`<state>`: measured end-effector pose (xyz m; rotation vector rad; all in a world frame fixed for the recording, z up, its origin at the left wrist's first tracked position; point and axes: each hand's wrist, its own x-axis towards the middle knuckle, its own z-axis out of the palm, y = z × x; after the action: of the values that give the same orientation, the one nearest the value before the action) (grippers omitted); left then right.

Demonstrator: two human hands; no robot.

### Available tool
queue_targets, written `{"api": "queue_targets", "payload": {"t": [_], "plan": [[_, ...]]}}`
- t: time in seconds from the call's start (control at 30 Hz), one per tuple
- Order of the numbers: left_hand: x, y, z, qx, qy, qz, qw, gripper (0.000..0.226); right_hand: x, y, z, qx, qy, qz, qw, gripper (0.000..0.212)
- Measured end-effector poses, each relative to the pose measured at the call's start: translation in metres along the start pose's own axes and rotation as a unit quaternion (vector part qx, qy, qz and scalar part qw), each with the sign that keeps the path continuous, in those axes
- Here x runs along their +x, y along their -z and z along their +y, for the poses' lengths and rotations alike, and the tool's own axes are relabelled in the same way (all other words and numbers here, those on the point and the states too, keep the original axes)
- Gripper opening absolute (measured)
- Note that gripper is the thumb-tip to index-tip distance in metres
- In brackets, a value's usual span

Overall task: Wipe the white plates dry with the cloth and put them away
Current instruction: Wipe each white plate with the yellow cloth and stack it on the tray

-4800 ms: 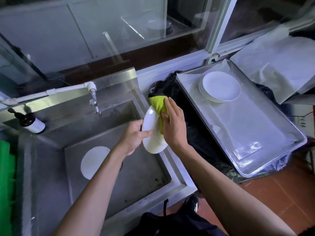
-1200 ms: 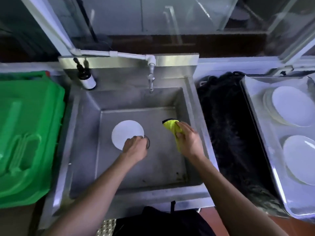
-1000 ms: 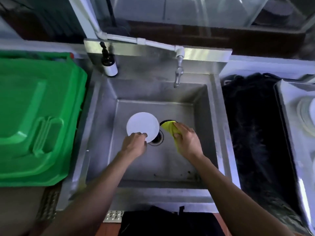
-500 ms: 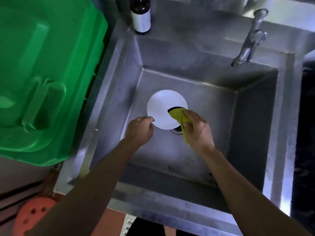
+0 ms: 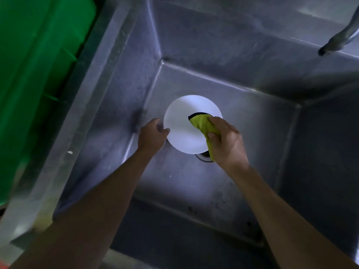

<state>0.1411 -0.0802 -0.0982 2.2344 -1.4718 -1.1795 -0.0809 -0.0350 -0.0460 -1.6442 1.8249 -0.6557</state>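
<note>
- The round white ceramic plate (image 5: 184, 129) is held low inside the stainless steel sink basin (image 5: 223, 78), just above the round metal drain (image 5: 204, 157). The left hand (image 5: 152, 135) pinches it by the near-left rim alone, thumb over the edge and fingers curled beneath.
- The right hand (image 5: 226, 141) is clenched around a bunched yellow-green microfibre cloth (image 5: 203, 125) with a dark trim, pressing it onto the plate's right half.
- Risk: a wet glazed rim gripped on one side only could slip or pivot when the cloth pushes down opposite that grip; the plate would then drop onto the steel floor and might chip.
- Risk: wiping this close to the basin (which looks damp, though I cannot be sure) could let the underside touch it and pick up water again.
- Compared with half a second earlier, the plate and both hands sit much as they were, cloth on the same side; the view has closed in, so the soap bottle is now out of frame, with only the tip of the grey metal tap (image 5: 339, 40) and part of the green plastic bin lid (image 5: 38, 65) showing.
</note>
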Motion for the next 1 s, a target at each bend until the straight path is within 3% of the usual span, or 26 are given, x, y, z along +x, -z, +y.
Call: {"api": "queue_targets", "payload": {"t": [0.17, 0.37, 0.53, 0.8, 1.0], "plan": [[0.005, -0.02, -0.009, -0.035, -0.005, 0.019, 0.999, 0.037, -0.003, -0.008, 0.016, 0.015, 0.003, -0.01, 1.0, 0.043], [-0.001, -0.033, -0.009, -0.085, 0.012, 0.071, 0.994, 0.053, -0.004, -0.014, 0.025, 0.018, -0.019, -0.031, 0.999, 0.036], [0.002, -0.04, -0.017, -0.087, 0.043, 0.094, 0.991, 0.041, -0.008, -0.016, 0.03, 0.012, -0.033, -0.037, 0.999, 0.041], [0.007, -0.043, -0.016, -0.164, 0.128, 0.08, 0.975, 0.03, -0.017, -0.015, 0.031, 0.009, -0.013, -0.027, 1.0, 0.045], [-0.001, -0.042, -0.013, -0.263, 0.201, 0.023, 0.943, 0.019, -0.026, -0.007, 0.028, 0.007, -0.01, -0.029, 1.0, 0.048]]}}
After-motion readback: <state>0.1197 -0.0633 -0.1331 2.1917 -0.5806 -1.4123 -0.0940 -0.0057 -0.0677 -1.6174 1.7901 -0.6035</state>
